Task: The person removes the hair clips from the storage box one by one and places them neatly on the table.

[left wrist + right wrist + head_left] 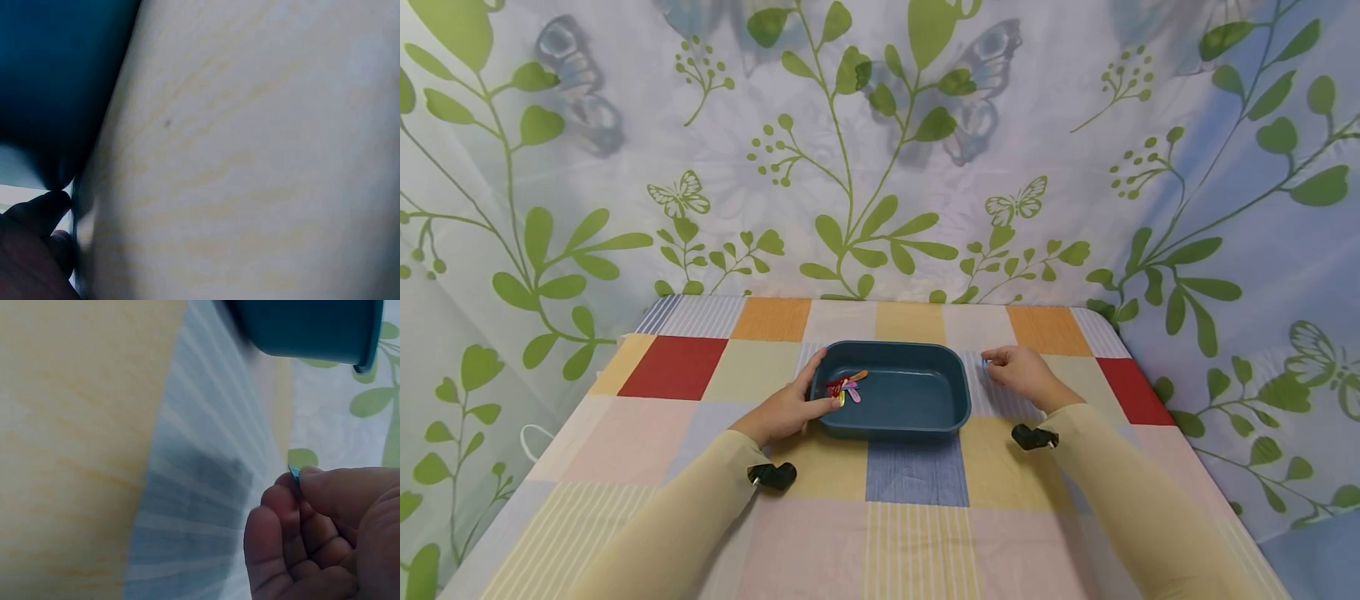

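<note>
A dark blue-green plastic basin stands in the middle of the table. Several small, slim hair clips in red, orange, yellow, purple and pink lie in a heap at its left end. My left hand holds the basin's left side, thumb over the rim and fingers along the outer wall. Just right of the basin, my right hand pinches a small blue piece between thumb and forefinger. Most of that piece is hidden by the fingertips; it looks like another clip.
A patchwork-patterned cloth covers the table. Behind it and along both sides hangs a curtain with green leaves and butterflies. A white cable loops at the table's left edge.
</note>
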`<state>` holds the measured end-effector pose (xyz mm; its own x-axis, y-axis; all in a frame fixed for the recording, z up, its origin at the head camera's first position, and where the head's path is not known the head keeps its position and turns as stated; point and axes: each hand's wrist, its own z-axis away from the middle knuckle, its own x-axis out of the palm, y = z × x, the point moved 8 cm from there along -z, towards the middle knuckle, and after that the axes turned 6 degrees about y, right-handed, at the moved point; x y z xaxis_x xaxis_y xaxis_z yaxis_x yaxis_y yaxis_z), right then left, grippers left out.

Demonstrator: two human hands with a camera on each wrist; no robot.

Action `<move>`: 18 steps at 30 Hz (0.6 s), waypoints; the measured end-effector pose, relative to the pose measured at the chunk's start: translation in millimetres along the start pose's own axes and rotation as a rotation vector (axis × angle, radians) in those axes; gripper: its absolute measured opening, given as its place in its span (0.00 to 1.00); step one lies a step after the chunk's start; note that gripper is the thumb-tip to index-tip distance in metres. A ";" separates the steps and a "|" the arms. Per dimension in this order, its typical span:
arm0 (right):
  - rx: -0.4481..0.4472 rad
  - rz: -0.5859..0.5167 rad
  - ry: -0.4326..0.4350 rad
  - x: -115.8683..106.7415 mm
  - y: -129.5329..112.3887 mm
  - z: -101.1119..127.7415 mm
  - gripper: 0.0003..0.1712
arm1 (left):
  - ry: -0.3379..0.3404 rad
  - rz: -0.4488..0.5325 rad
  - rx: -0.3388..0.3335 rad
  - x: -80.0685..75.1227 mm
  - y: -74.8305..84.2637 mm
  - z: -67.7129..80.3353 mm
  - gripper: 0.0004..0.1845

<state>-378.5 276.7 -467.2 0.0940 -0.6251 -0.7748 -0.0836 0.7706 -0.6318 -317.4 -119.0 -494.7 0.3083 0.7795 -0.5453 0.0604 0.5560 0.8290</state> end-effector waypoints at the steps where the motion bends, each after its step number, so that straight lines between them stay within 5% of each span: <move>1: -0.015 0.023 -0.002 1.0 -0.4 0.2 0.22 | 0.000 0.002 0.001 0.1 0.0 -0.3 0.53; 18: -0.029 0.110 -0.034 15.9 6.0 5.1 0.19 | -0.005 -0.003 -0.007 1.0 1.4 1.4 0.53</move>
<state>-372.5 271.9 -483.3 0.1165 -0.5317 -0.8389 -0.1238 0.8303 -0.5435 -315.7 -117.9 -493.8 0.3129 0.7765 -0.5469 0.0550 0.5600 0.8267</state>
